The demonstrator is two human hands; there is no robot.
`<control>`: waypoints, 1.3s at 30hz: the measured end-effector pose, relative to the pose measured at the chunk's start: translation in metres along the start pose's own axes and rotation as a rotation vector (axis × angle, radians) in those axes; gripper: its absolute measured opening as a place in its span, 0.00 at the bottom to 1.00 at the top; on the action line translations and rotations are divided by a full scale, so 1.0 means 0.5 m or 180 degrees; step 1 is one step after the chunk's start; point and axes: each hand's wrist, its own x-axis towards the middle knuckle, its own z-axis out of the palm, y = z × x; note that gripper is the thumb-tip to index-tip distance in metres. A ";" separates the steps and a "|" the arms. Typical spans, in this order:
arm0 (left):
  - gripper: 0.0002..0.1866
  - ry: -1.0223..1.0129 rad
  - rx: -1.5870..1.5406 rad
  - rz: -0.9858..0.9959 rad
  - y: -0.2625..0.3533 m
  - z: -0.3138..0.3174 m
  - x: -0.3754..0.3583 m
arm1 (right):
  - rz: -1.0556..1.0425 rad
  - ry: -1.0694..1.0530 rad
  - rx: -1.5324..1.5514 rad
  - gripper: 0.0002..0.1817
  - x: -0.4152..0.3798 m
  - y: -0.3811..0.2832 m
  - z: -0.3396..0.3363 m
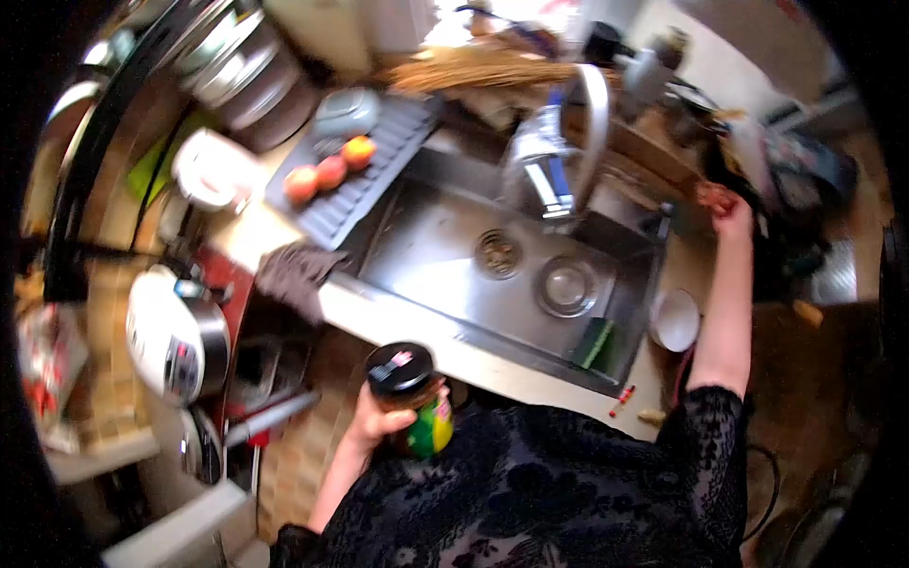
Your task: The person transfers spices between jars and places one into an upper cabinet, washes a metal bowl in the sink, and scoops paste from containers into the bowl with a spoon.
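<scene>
My left hand (377, 417) is wrapped round a jar (431, 432) with a black lid (401, 369) and a green and yellow label. I hold it upright in front of my body, at the counter's near edge. My right arm stretches out past the right side of the steel sink (426, 251). At its end, my right hand (727, 208) is close to dark clutter behind the counter. Its fingers look bent, but blur hides whether anything is in them. A clear glass dish (567, 287) lies in the sink near the drain (498, 254).
A grey drying tray (327, 213) holds several orange-red fruits (330, 171). Behind the sink stands a curved faucet (597, 133). A green sponge (594, 343) sits at the sink's right corner, by a white bowl (675, 320). A white rice cooker (175, 336) is at left.
</scene>
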 end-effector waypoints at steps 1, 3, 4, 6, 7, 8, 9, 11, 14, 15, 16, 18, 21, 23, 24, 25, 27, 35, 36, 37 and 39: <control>0.46 0.0129 0.0073 0.0025 0.010 0.017 -0.005 | -0.0420 -0.0214 0.0060 0.08 -0.002 0.045 -0.027; 0.47 0.0448 0.0359 0.0339 -0.008 0.019 0.003 | -0.0838 0.0229 -0.1089 0.07 -0.255 0.160 0.108; 0.48 0.0708 0.0710 0.0430 -0.027 0.009 0.000 | -0.0766 -0.0524 -0.1347 0.10 -0.332 0.233 0.118; 0.50 0.0916 0.1516 0.0571 -0.028 0.008 0.013 | -0.0800 -0.1298 -0.2535 0.19 -0.546 0.357 0.197; 0.51 0.0936 0.1966 0.0627 -0.015 0.023 0.019 | -0.0249 -0.1866 -0.2650 0.23 -0.615 0.399 0.217; 0.51 0.1033 0.2517 0.0606 -0.002 0.038 0.023 | -0.0222 -0.2369 -0.2689 0.29 -0.673 0.457 0.233; 0.52 0.1079 0.3064 0.0654 0.008 0.056 0.029 | -0.0459 -0.2731 -0.2978 0.34 -0.731 0.489 0.254; 0.52 0.0966 0.3506 0.0452 0.024 0.090 0.037 | -0.1816 -0.2952 -0.4095 0.37 -0.792 0.527 0.285; 0.50 0.0903 0.4037 0.0760 -0.031 0.090 0.039 | -0.2202 -0.2537 -0.5057 0.35 -0.857 0.533 0.331; 0.50 0.0829 0.4145 0.0909 -0.048 0.083 0.040 | -0.2298 -0.2429 -0.5147 0.33 -0.865 0.545 0.327; 0.49 0.0768 0.3959 0.0701 -0.059 0.080 0.037 | -0.2394 -0.2317 -0.5235 0.31 -0.873 0.556 0.323; 0.49 0.0667 0.3806 0.0626 -0.084 0.060 0.026 | -0.2476 -0.2069 -0.5303 0.22 -0.898 0.569 0.320; 0.46 0.0489 0.3485 0.0469 -0.102 0.039 0.026 | -0.2750 -0.2175 -0.5148 0.17 -0.900 0.587 0.305; 0.46 0.0184 0.3080 0.0221 -0.094 0.029 0.024 | -0.2976 -0.2533 -0.4964 0.13 -0.907 0.576 0.307; 0.44 0.0029 0.2405 0.0548 -0.102 0.021 0.022 | -0.3008 -0.2698 -0.4919 0.13 -0.916 0.567 0.311; 0.44 -0.0152 0.2336 0.0575 -0.115 0.010 0.024 | -0.3038 -0.2864 -0.4871 0.13 -0.922 0.559 0.315; 0.42 -0.0514 0.2194 0.0630 -0.138 -0.009 0.028 | -0.3182 -0.3380 -0.4749 0.15 -0.918 0.546 0.324; 0.52 -0.0491 0.2233 0.1185 -0.016 -0.008 0.069 | -0.2980 -0.3700 -0.3299 0.23 -0.843 0.494 0.360; 0.54 -0.0618 0.2385 0.1398 -0.010 -0.010 0.073 | -0.2308 -0.3479 -0.2801 0.24 -0.848 0.485 0.348; 0.56 -0.0724 0.2550 0.1618 -0.002 -0.014 0.077 | -0.1419 -0.3063 -0.2007 0.27 -0.858 0.494 0.330; 0.56 -0.0873 0.2707 0.1690 0.019 -0.015 0.087 | -0.0538 -0.2618 -0.0442 0.30 -0.872 0.489 0.327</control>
